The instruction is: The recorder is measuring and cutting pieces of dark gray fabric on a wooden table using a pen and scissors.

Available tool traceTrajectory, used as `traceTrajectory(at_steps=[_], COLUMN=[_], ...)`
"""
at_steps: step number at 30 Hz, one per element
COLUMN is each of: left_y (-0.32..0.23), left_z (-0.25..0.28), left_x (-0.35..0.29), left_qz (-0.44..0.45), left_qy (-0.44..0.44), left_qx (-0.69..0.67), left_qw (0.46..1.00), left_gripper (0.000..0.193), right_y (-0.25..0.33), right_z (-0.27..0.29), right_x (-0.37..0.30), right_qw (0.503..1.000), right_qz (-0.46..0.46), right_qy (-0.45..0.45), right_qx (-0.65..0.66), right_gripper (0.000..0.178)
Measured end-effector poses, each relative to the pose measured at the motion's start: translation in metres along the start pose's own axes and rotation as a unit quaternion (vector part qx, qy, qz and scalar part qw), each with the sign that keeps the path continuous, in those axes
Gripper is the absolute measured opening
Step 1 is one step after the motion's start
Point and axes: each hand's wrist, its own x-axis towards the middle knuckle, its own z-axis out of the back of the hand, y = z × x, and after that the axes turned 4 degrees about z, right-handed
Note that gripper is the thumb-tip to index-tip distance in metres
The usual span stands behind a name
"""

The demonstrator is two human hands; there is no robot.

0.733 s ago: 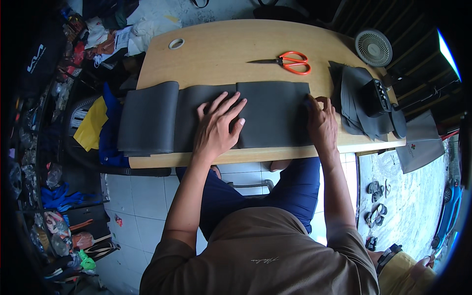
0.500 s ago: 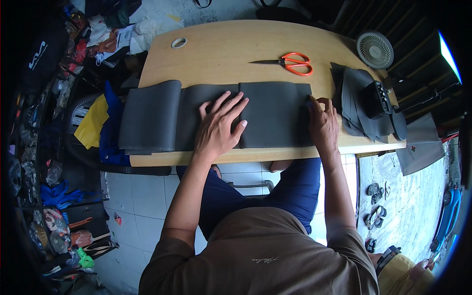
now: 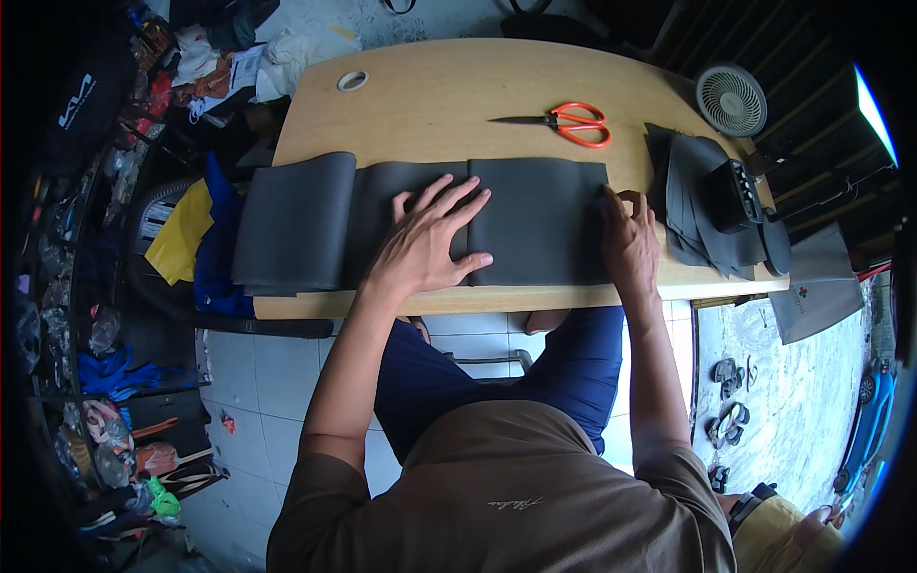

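- "your dark sheet (image 3: pixel 537 224) lies on the desk (image 3: pixel 430 105), in front of you at twelve o'clock. it looks light and bendy, so it may slide."
- "your left hand (image 3: pixel 418 244) rests on it, fingers spread. your right hand (image 3: pixel 630 246) curls at its three o'clock edge; i can't tell if it pinches."
- "hold that edge softly, or it could crease."

Script (image 3: pixel 517 501) on brown shirt (image 3: pixel 506 449), letters (image 3: pixel 76 101) on black fabric (image 3: pixel 100 81), red-marked grey sheet (image 3: pixel 823 304)

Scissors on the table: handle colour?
The scissor handles are orange-red; best seen in the head view, the only one.
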Motion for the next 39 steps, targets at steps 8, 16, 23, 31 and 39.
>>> traceTrajectory(at_steps=[8,16,23,31,39], left_y=[0.002,0.003,0.018,0.023,0.030], left_z=[0.020,0.023,0.013,0.003,-0.007], left_x=[0.011,0.022,0.025,0.020,0.017], left_qz=[-0.008,-0.005,-0.018,-0.028,-0.037], left_qy=[0.069,0.081,0.044,0.031,0.013], left_qx=[0.038,0.054,0.030,0.035,0.055], left_qw=[0.997,0.995,0.998,0.999,0.998], left_gripper=[0.134,0.137,0.131,0.135,0.138], right_y=[0.000,-0.001,-0.002,-0.005,-0.006], right_z=[0.001,0.002,0.003,0.003,0.005], right_x=[0.001,0.001,0.003,0.002,0.002], right_qw=[1.000,1.000,1.000,1.000,1.000], right_qz=[0.003,0.002,0.005,0.008,0.005], right_qy=[-0.001,0.007,0.014,0.015,0.020], right_qx=[-0.002,0.008,0.005,-0.003,-0.010], right_gripper=[0.035,0.035,0.035,0.036,0.037])
